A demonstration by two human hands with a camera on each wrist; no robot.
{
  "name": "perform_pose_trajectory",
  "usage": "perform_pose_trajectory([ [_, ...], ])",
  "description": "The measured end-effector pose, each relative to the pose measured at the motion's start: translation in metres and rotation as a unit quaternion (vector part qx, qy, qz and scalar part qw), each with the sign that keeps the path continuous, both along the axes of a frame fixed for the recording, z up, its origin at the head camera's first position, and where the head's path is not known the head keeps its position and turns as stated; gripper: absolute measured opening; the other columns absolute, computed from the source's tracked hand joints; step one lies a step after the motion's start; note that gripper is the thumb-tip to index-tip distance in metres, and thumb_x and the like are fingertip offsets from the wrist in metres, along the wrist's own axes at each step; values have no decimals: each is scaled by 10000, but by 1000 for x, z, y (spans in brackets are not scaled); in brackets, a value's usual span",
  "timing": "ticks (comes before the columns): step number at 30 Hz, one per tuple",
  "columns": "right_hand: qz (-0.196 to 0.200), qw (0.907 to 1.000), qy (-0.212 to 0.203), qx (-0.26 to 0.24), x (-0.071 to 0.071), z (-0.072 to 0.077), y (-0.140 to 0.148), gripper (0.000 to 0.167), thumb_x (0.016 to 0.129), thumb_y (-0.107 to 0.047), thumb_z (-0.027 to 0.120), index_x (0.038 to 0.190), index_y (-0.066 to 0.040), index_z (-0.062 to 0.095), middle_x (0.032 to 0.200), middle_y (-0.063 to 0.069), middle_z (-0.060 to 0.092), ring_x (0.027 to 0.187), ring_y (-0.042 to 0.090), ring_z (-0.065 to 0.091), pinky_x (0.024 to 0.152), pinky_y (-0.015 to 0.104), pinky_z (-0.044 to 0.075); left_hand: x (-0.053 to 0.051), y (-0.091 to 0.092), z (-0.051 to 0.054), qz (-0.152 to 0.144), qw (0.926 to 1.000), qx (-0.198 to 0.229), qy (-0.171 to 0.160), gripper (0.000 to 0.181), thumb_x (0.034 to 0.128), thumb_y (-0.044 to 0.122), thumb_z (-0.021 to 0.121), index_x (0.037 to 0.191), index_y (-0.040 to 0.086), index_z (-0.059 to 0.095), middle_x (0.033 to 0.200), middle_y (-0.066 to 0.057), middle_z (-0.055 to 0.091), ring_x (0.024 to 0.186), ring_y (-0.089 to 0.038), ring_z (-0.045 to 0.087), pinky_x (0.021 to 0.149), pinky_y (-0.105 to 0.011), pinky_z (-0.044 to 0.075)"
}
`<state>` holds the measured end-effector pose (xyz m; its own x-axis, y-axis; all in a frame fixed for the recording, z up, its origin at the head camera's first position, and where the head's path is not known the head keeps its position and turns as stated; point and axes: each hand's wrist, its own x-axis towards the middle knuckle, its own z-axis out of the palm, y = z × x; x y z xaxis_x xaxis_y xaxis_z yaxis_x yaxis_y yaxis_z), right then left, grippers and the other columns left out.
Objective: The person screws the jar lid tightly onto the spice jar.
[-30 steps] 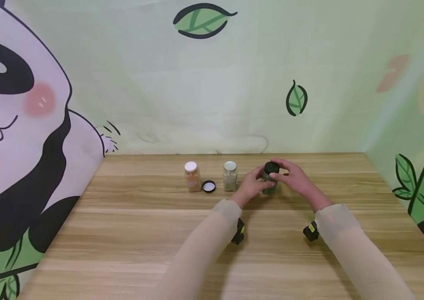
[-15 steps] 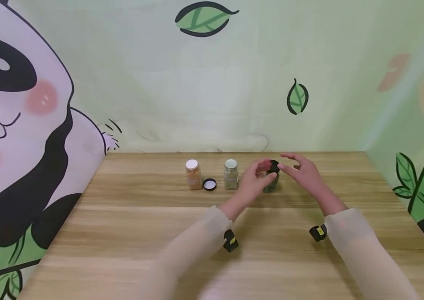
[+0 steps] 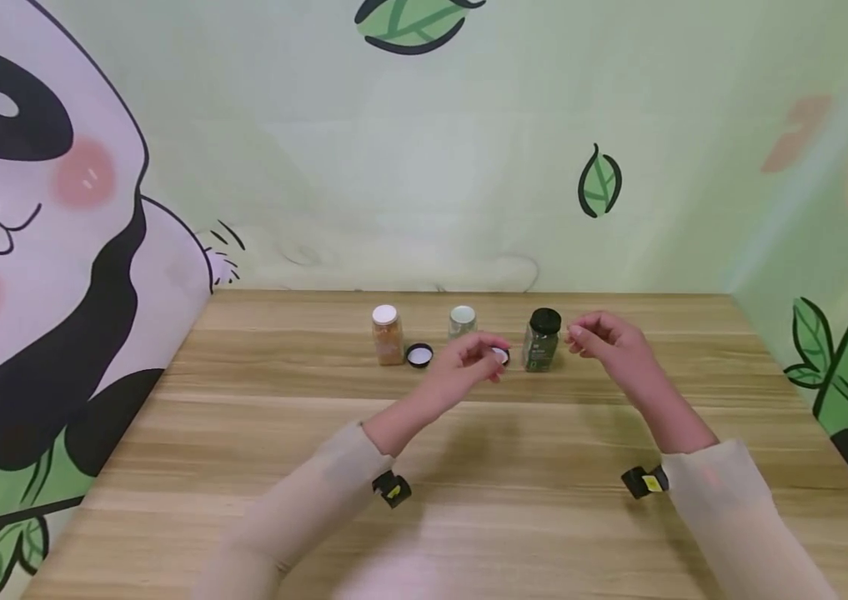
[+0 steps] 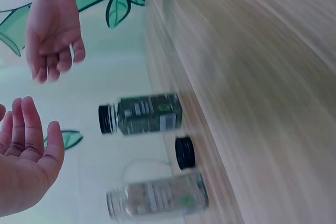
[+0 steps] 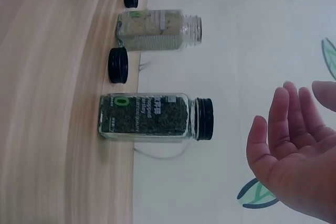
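A spice jar of dark green dried herb (image 3: 541, 350) stands upright with its black lid (image 5: 205, 119) on. My right hand (image 3: 614, 342) hovers just right of this jar, apart from it, fingers loosely bent and holding nothing. My left hand (image 3: 461, 371) is in the air to the jar's left, its fingers relaxed around nothing. In the head view it partly covers the middle jar (image 3: 462, 320) and a loose black lid (image 3: 500, 356). Both palms show bare in the wrist views. The middle jar (image 5: 157, 30) holds pale contents and has no lid on.
Farther left on the wooden table (image 3: 281, 467) stands an uncapped jar with orange contents (image 3: 388, 337). Another black lid (image 3: 419, 356) lies beside it, its white inside facing up. Behind the table rises a wall (image 3: 303, 167) printed with a panda and leaves.
Both hands were at the dark green jar and its lid. They have let go: the left drew back leftward, the right moved slightly right. The jar stays in place, capped.
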<state>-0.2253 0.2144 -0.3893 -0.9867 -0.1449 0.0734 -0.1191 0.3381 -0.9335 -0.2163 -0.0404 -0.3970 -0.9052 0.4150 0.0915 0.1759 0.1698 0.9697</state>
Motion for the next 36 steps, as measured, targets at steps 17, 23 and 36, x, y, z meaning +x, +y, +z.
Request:
perform_pose_trajectory([
  [17, 372, 9940, -164, 1014, 19, -28, -23, 289, 1043, -175, 590, 1194, 69, 629, 980, 132, 705, 868, 134, 643, 774, 238, 557, -1, -45, -38, 811, 9964, -218, -61, 425, 971, -2, 602, 1380, -92, 526, 1300, -333, 619, 1219, -425, 615, 1026, -424, 554],
  [23, 702, 9837, 233, 1640, 17, -44, -36, 323, 990, -90, 634, 1257, 90, 615, 1146, 271, 706, 872, 219, 669, 728, 272, 537, -15, -47, -57, 954, 9948, -106, -335, 654, 926, -18, 650, 1517, -76, 375, 1557, -288, 448, 1454, -443, 444, 1190, -557, 413],
  [36, 818, 9681, 260, 2354, -5, -60, -65, 644, 953, -99, 677, 1484, 132, 396, 1454, 350, 523, 1062, 425, 693, 931, 515, 588, -51, -41, -65, 1182, 9906, -294, -625, 815, 911, 49, 723, 1596, 2, 284, 1667, -185, 329, 1558, -357, 320, 1272, -480, 313],
])
